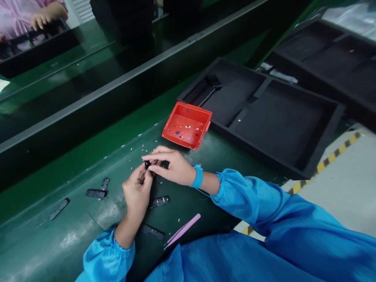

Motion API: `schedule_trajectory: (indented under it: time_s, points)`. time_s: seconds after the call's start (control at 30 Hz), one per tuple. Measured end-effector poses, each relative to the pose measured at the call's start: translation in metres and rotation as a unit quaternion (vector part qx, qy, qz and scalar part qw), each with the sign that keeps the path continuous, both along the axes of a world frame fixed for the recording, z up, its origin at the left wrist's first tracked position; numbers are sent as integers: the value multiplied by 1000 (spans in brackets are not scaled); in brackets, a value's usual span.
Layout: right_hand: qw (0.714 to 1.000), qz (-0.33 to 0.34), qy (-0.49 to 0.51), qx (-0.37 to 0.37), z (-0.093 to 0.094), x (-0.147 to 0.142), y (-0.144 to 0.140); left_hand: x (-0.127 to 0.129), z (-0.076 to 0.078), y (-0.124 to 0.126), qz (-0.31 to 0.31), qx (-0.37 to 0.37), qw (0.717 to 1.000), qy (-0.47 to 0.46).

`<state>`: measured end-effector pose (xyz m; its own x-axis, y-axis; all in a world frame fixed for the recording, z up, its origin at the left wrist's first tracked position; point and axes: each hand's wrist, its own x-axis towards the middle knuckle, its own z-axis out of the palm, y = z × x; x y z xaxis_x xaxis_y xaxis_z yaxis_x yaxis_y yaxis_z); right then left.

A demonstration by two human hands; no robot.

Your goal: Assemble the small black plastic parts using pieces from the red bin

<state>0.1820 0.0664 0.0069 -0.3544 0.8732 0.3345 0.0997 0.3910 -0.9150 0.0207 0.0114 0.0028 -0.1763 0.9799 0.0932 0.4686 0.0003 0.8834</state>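
Note:
My left hand [137, 190] is closed around a small black plastic part [147, 164], which the fingers mostly hide. From the right, my right hand [176, 166], with a blue wrist strap [198, 176], pinches at the same part with thumb and fingers. On the green mat beside my left hand lie similar black parts: one [160, 201] just right of it, one [152, 232] nearer my body, a pair [96, 193] touching each other to the left, and another [58, 209] farther left. Pink tweezers [185, 230] lie near my lap. Tiny pale pieces are scattered beyond my fingers.
A red bin [187, 109] with small scraps stands beyond my right hand, against a black divided tray [282, 121] holding a black brush-like tool [214, 82]. More black trays [331, 51] are at the far right. Across a raised rail [132, 76], another person's hand [41, 18] rests at a black tray.

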Motion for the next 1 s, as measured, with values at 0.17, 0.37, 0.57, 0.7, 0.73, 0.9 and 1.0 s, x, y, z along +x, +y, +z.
schedule_trajectory:
  time_s: [0.17, 0.37, 0.57, 0.7, 0.73, 0.9, 1.0]
  points:
    - [990, -29, 36, -136, -4, -6, 0, 6, 3, 0, 2, -63, 995, -78]
    - [989, -8, 34, -143, -8, -6, 0, 5, 4, -3, 1, -57, 997, -48]
    - [996, -44, 19, -75, -5, -7, -4, 7, 4, -3, 1, -55, 996, -67]
    - [997, -60, 12, -55, -4, -8, -6, 8, 4, -3, 1, -62, 995, -74]
    - [997, -62, 12, -53, -4, -8, -6, 8, 4, -2, 1, -64, 995, -75]
    - [996, -69, -4, -54, -4, -8, -6, 8, 4, -3, 5, -64, 996, -67]
    - [997, -61, 11, -56, -4, -7, -5, 8, 6, -3, 4, -58, 996, -67]
